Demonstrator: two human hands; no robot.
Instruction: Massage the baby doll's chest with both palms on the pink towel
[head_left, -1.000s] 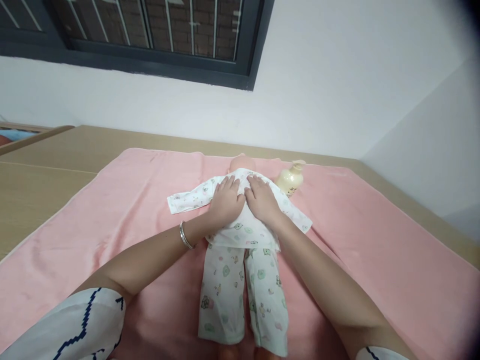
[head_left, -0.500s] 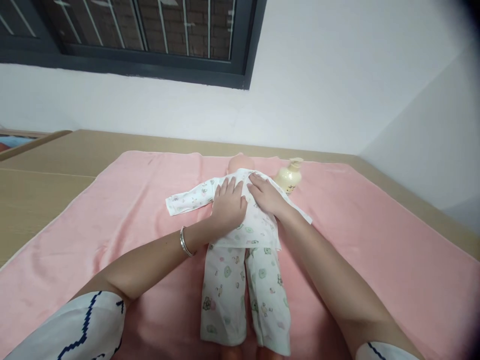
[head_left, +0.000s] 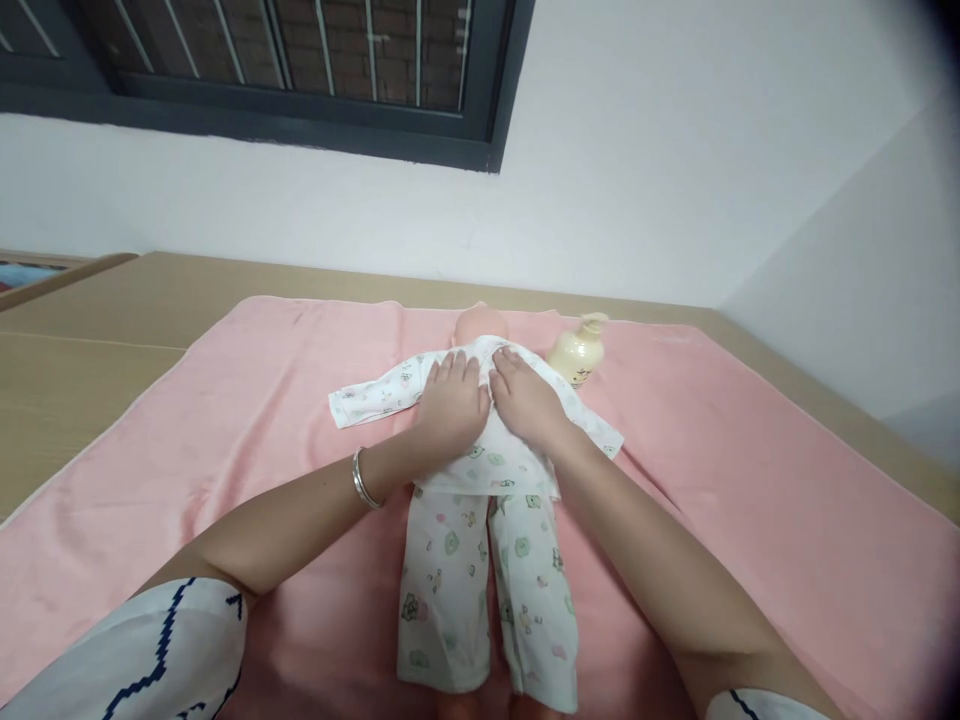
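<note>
With left hand (head_left: 452, 407) and right hand (head_left: 526, 402), resting palm-down on the upper half of the doll (head_left: 491, 470), just below its head (head_left: 481, 324). Not clamping on anything: lying flat on the shirt (head_left: 517, 460) with nearly straight fingers, close together, and with thumbs turned towards the doll's midline. Sitting side by side there; cannot tell whether touching at the thumbs. Finding the doll directly beneath both palms, so favouring neither hand as the nearer one, and covering one half of its upper body with each. Pointing the fingers along the doll's long axis, running away from the wearer, with the head at the far end and trousers (head_left: 446, 590) at the near end. Angling both forearms in from either side of the doll's legs. Having the bottle (head_left: 579, 355) near the doll's shoulder, closer to the right hand, without touching that hand. Working over pink cloth (head_left: 750, 450), spreading beneath the doll and well beyond both sides.
</note>
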